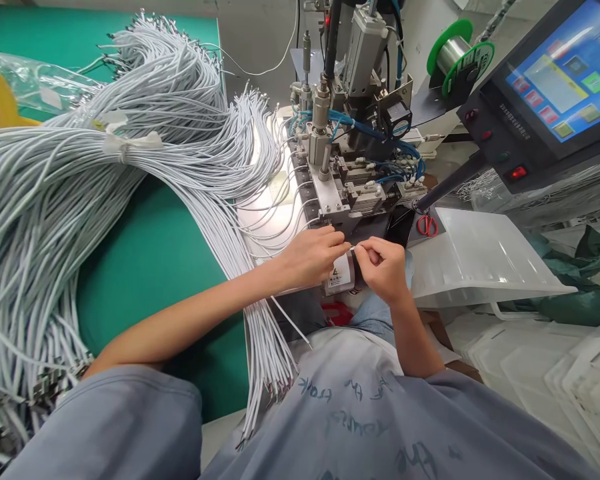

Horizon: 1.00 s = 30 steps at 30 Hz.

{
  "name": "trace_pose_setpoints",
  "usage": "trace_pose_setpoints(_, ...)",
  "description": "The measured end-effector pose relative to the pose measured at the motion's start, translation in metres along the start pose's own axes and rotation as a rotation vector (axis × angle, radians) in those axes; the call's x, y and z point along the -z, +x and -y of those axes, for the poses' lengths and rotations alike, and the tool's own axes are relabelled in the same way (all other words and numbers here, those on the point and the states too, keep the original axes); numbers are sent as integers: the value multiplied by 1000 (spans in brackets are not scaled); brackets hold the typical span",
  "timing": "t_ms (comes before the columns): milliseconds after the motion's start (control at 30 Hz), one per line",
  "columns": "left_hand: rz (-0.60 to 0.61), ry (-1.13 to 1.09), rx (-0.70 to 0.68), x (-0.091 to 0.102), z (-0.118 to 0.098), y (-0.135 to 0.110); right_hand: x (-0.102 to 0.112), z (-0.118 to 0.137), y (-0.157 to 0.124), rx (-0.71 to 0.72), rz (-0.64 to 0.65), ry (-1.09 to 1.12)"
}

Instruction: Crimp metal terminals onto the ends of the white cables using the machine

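My left hand is closed at the front edge of the bench machine, its fingertips pinched on a thin white cable. A short bit of this cable shows between my two hands. Just to the right, my right hand pinches the cable's end between thumb and forefinger; the fingers hide the tip. Below the hands sits a dark cylindrical part with a white label. Several more white cables curve from the bundle toward the machine's front edge, left of my hands.
Large bundles of white cables lie over the green mat on the left. A screen panel and a solder wire spool stand at the right. Red-handled scissors lie near a translucent plastic tray.
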<state>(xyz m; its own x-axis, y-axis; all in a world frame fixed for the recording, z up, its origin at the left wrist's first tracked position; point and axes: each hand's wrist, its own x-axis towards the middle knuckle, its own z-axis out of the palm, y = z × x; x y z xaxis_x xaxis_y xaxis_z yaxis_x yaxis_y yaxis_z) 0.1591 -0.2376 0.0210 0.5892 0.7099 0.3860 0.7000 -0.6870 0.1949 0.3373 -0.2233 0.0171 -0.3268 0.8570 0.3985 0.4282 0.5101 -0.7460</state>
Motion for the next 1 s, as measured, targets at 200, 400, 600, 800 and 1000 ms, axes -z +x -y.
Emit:
trace_pose_setpoints(200, -65, -246, 172, -5, -1, 1, -12, -3, 3, -29, -109, 123)
trace_pose_setpoints(400, -48, -558, 369, -10, -7, 2, -40, -11, -3, -137, -302, 253)
trace_pose_setpoints(600, 209, -198, 358, -12, 13, 3, -39, -48, 4, -379, -78, 355)
trace_pose_setpoints(800, 399, -19, 378, -25, 24, 1, -48, -70, 13, -490, 36, 452)
trace_pose_setpoints(1000, 388, -52, 367, -25, 26, 2, -54, -73, 19, -552, 84, 492)
